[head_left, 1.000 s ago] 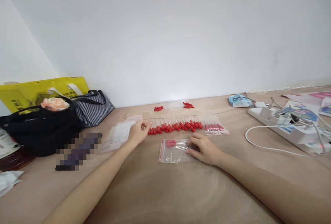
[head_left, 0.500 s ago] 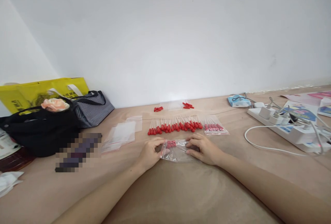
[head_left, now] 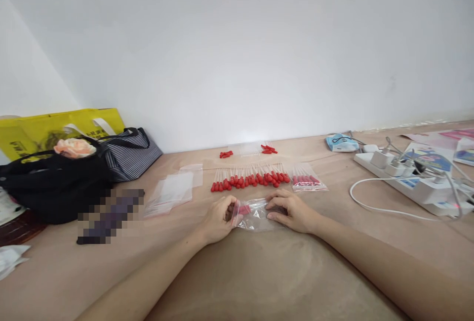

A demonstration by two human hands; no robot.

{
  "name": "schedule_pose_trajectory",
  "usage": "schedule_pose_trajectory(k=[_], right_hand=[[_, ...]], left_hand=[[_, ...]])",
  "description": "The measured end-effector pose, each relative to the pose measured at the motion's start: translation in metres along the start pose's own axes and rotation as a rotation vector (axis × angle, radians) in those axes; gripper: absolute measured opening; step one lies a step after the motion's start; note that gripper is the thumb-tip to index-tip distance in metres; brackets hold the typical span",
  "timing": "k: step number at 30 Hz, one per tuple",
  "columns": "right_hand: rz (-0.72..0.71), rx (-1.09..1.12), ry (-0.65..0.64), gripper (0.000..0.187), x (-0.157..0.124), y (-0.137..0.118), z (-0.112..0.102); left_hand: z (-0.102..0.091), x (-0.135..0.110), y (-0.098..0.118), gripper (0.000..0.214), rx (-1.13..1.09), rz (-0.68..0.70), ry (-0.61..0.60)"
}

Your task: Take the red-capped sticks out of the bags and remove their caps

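Note:
My left hand (head_left: 217, 220) grips the red-lined mouth of a clear zip bag (head_left: 257, 220) close to the table, fingers curled at its edge. My right hand (head_left: 296, 213) pinches the bag's other end between thumb and fingers. Red tips (head_left: 244, 209) show inside the bag near my left fingers, which partly cover them. Just beyond my hands lies a row of thin pale sticks with red, bulb-like heads (head_left: 255, 180). Right of that row sits a closed zip bag (head_left: 309, 182) with several such sticks in it. Flat zip bags (head_left: 174, 190) are stacked to the left.
Small red pieces lie in two piles (head_left: 225, 154) near the wall. A white power strip (head_left: 403, 185) with plugs and a looping cable stands right, behind it a blue mask (head_left: 341, 143). Left are a black bag (head_left: 62, 192), a striped bag (head_left: 131, 155) and a yellow bag (head_left: 107, 123).
My left fingers have shifted slightly at the bag's mouth, and less of the red tips shows inside. My right hand keeps its hold. The camera view has moved a little.

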State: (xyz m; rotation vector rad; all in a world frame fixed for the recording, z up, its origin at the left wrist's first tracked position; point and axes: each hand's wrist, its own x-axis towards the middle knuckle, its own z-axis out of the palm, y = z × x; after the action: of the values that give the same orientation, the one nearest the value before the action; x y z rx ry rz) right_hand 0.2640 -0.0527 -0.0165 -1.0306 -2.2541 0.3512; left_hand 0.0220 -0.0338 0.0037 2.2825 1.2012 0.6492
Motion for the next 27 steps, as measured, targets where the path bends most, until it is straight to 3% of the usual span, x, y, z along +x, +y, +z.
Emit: schedule_pose_trajectory(k=[6,13,17,19,23,27], right_hand=[[-0.011,-0.002,-0.021,0.019,0.000,0.002,0.000],[-0.003,-0.001,-0.028,0.020,-0.001,0.002,0.000],[0.002,-0.001,-0.024,0.020,-0.001,0.001,0.000],[-0.002,-0.004,-0.020,0.020,-0.001,0.001,0.000],[-0.017,-0.007,-0.018,0.019,0.000,0.002,0.001],[-0.006,-0.012,-0.014,0.020,0.000,0.001,0.001]], left_hand=[[-0.015,-0.006,-0.005,0.010,-0.059,0.024,0.001],[-0.016,-0.008,-0.002,0.011,-0.018,0.037,-0.034],[-0.035,-0.012,-0.008,0.017,-0.095,-0.027,-0.011],[-0.052,-0.016,-0.015,0.021,-0.170,-0.077,0.073],[-0.083,-0.022,-0.024,0.034,-0.244,-0.120,0.456],[-0.089,-0.004,-0.016,0.032,-0.100,0.022,0.716]])
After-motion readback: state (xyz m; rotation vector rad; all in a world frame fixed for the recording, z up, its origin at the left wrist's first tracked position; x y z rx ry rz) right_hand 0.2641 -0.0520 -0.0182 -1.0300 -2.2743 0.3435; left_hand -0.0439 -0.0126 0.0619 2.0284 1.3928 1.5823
